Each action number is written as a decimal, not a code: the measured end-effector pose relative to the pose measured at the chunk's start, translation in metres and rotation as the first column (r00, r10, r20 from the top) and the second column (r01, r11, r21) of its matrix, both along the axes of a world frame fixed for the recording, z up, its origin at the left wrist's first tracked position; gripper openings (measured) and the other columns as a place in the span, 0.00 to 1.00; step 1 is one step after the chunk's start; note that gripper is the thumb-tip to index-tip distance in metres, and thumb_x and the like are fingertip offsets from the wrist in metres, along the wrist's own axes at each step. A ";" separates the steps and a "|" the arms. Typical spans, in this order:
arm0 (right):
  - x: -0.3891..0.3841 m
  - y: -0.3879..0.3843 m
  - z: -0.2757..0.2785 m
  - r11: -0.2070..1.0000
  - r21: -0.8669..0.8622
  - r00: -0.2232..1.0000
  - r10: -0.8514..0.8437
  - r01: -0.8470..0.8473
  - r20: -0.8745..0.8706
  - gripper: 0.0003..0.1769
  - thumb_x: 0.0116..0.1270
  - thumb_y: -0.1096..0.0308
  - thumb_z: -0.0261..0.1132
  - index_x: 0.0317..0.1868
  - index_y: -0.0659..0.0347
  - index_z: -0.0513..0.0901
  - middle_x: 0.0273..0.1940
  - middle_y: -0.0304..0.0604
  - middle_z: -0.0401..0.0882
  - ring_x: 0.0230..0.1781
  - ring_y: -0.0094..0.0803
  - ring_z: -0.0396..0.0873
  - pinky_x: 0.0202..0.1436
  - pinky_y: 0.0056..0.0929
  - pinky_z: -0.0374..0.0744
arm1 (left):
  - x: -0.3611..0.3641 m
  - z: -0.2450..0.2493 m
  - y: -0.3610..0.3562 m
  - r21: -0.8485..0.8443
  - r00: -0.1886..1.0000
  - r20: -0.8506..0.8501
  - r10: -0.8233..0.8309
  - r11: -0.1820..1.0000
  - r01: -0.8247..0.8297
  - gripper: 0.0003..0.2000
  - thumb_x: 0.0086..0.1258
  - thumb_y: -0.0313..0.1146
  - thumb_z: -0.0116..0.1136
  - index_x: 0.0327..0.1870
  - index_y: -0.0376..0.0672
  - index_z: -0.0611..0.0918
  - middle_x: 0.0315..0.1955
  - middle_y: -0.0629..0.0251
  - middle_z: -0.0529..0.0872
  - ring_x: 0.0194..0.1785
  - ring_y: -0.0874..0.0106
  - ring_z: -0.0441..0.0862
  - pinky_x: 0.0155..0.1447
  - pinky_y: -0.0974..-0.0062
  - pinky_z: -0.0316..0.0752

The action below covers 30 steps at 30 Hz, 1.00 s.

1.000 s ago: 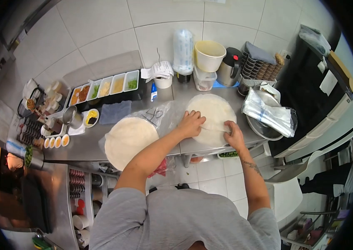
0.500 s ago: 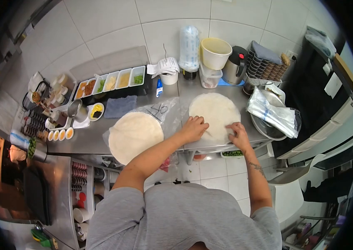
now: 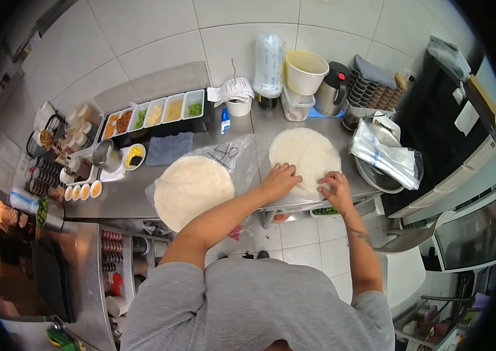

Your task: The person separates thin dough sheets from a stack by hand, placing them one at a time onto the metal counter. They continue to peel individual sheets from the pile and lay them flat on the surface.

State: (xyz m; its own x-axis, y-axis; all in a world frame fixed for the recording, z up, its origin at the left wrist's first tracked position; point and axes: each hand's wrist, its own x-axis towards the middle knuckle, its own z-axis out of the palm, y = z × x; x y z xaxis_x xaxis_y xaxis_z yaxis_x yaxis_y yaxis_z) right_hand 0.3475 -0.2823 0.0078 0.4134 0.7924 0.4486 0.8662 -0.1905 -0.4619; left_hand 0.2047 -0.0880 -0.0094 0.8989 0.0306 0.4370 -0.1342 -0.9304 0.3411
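Observation:
A thin, pale round flatbread sheet [image 3: 305, 151] lies on the steel counter in front of me. My left hand [image 3: 283, 180] is at its near-left edge, fingers bent and closed on the sheet. At the near-right edge, my right hand [image 3: 336, 191] has thumb and fingers curled together on the dough. A small crease shows between the two hands. To the left, more pale flatbread rounds [image 3: 194, 190] rest on a clear plastic bag [image 3: 237, 153] with black marking, overhanging the counter's front edge. My fingertips are partly hidden, so how many layers they grip cannot be told.
White trays of chopped fillings [image 3: 155, 114] stand at the back left, near a grey cloth [image 3: 169, 149] and a plate [image 3: 134, 157]. At the right is a metal bowl [image 3: 381, 181] with plastic bags [image 3: 383, 153]. A kettle [image 3: 332, 90] and white tub [image 3: 305, 73] stand behind.
My left hand has shifted slightly right along the sheet's near edge, while my right hand stays nearly in place. The dark figure at the far right is no longer visible.

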 end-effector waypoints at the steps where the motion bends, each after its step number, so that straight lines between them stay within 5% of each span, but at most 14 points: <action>1: 0.004 0.001 -0.008 1.000 0.008 1.000 -0.011 0.011 -0.021 0.09 0.50 0.73 0.69 0.35 0.59 0.82 0.36 0.42 0.77 0.41 0.42 0.73 0.48 0.37 0.71 | 0.003 0.001 -0.001 -0.029 1.000 -0.008 0.005 1.000 -0.006 0.03 0.61 0.30 0.56 0.36 0.46 0.79 0.34 0.65 0.75 0.45 0.65 0.73 0.49 0.65 0.64; 5: 0.019 0.000 -0.012 0.998 -0.016 0.998 -0.060 0.060 0.002 0.07 0.52 0.74 0.68 0.33 0.59 0.82 0.36 0.40 0.77 0.41 0.41 0.73 0.46 0.37 0.70 | 0.010 0.001 -0.002 -0.205 1.000 -0.017 0.020 0.979 -0.023 0.03 0.62 0.31 0.56 0.35 0.46 0.79 0.34 0.65 0.75 0.44 0.65 0.73 0.49 0.65 0.65; 9: 0.016 -0.004 0.013 0.991 -0.131 0.984 -0.001 0.025 0.176 0.06 0.52 0.75 0.67 0.32 0.59 0.81 0.35 0.40 0.78 0.39 0.41 0.73 0.43 0.39 0.70 | 0.010 -0.004 -0.004 -0.068 0.998 -0.043 -0.035 0.997 0.032 0.03 0.61 0.30 0.56 0.33 0.47 0.80 0.33 0.65 0.75 0.44 0.65 0.73 0.48 0.67 0.65; 12: 0.010 -0.011 0.015 0.972 -0.225 0.984 0.099 -0.063 0.151 0.05 0.55 0.72 0.66 0.34 0.59 0.80 0.33 0.40 0.78 0.37 0.42 0.74 0.42 0.40 0.70 | 0.004 -0.009 -0.006 0.065 0.995 -0.075 -0.061 0.996 0.066 0.05 0.58 0.28 0.54 0.34 0.47 0.80 0.34 0.65 0.75 0.45 0.65 0.73 0.49 0.67 0.65; 15: 0.003 -0.006 0.021 0.952 -0.270 0.977 -0.180 0.145 -0.111 0.06 0.58 0.67 0.65 0.34 0.59 0.80 0.34 0.41 0.79 0.36 0.42 0.76 0.43 0.43 0.72 | -0.004 -0.005 -0.004 0.104 0.989 -0.110 -0.094 0.989 0.106 0.08 0.56 0.26 0.53 0.37 0.47 0.80 0.36 0.64 0.75 0.47 0.66 0.73 0.51 0.67 0.65; 18: 0.015 0.002 -0.008 0.881 -0.217 0.907 -0.405 0.421 0.117 0.09 0.59 0.63 0.64 0.33 0.60 0.79 0.34 0.43 0.79 0.38 0.43 0.78 0.42 0.44 0.74 | -0.014 -0.005 -0.004 0.164 0.993 -0.073 -0.091 0.981 0.102 0.10 0.57 0.27 0.52 0.40 0.47 0.79 0.38 0.65 0.75 0.47 0.67 0.73 0.51 0.68 0.66; 21: 0.024 0.011 -0.016 0.758 -0.149 0.748 -0.651 0.634 -0.126 0.08 0.59 0.65 0.64 0.32 0.60 0.78 0.31 0.45 0.78 0.36 0.47 0.77 0.38 0.42 0.75 | -0.021 -0.006 -0.004 0.150 0.987 -0.142 -0.071 0.984 0.092 0.13 0.58 0.27 0.52 0.45 0.46 0.78 0.45 0.64 0.75 0.53 0.66 0.72 0.55 0.66 0.65; 27: 0.030 0.024 -0.030 0.753 -0.124 0.763 -0.644 0.646 0.060 0.07 0.59 0.66 0.62 0.32 0.60 0.78 0.38 0.45 0.78 0.43 0.47 0.76 0.42 0.45 0.76 | -0.030 -0.001 0.000 -0.041 0.949 -0.295 -0.109 0.994 0.101 0.19 0.60 0.30 0.56 0.55 0.46 0.75 0.55 0.61 0.72 0.63 0.63 0.65 0.62 0.60 0.62; 30: 0.034 0.030 -0.033 0.743 -0.029 0.742 -0.670 0.669 -0.021 0.06 0.59 0.66 0.62 0.31 0.59 0.78 0.37 0.45 0.77 0.43 0.47 0.76 0.42 0.45 0.76 | -0.035 0.003 0.000 -0.100 0.942 -0.307 -0.136 0.989 0.110 0.22 0.60 0.33 0.58 0.58 0.46 0.74 0.58 0.60 0.70 0.65 0.63 0.64 0.62 0.60 0.61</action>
